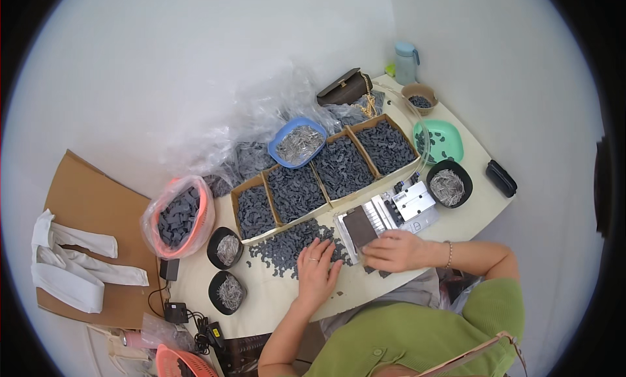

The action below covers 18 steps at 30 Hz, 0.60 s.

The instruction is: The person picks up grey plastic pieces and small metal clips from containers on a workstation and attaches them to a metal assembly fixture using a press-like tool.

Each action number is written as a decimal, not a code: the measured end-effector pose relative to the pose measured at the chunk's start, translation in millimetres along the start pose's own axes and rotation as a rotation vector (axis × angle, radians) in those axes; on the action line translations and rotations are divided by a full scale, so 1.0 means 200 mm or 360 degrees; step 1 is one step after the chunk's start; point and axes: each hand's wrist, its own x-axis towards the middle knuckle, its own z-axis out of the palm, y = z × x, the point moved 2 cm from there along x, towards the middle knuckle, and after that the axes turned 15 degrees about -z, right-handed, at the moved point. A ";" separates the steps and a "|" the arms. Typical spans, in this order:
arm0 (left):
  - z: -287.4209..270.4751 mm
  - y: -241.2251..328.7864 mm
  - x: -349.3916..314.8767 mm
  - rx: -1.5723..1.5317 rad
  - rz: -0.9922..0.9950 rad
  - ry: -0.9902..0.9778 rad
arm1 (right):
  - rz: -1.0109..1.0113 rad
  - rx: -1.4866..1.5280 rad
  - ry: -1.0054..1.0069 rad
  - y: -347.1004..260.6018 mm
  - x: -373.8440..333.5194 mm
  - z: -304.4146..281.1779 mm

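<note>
My left hand (315, 273), a ring on one finger, reaches over the near edge of a loose pile of small dark grey curved pieces (287, 246). Its fingers are spread and touch the pile; no held piece shows. To the right is a metal fixture (381, 214) with a row of slots and a dark brown flat block (360, 227) at its left end. My right hand (394, 250), palm down, lies at the block's near edge with its fingers curled together; what they grip is hidden. A few dark pieces (378, 271) lie just below that hand.
Behind the pile stands a divided cardboard tray (280, 228) full of grey pieces, a blue bowl (277, 157) of metal pins on it. Black bowls of pins (227, 292) (450, 185) flank the work area. A green tray (450, 136) and a pink basket (208, 211) stand farther out.
</note>
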 end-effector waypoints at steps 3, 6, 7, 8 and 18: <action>0.04 0.04 0.01 0.0023 0.0167 -0.0071 | 0.0408 0.0099 -0.0033 0.25 0.06 -0.03; 0.11 0.11 0.02 0.0199 0.0369 -0.0041 | 0.0894 0.0422 0.0317 0.55 0.17 0.06; 0.12 0.14 0.03 0.0255 0.0356 0.0008 | 0.0994 0.0542 0.0477 0.61 0.18 0.13; 0.12 0.17 0.04 0.0308 0.0356 0.0048 | 0.1040 0.0564 0.0375 0.65 0.16 0.20; 0.19 0.29 0.12 0.0763 0.0449 -0.0112 | 0.1413 0.0636 0.0122 0.96 -0.18 0.05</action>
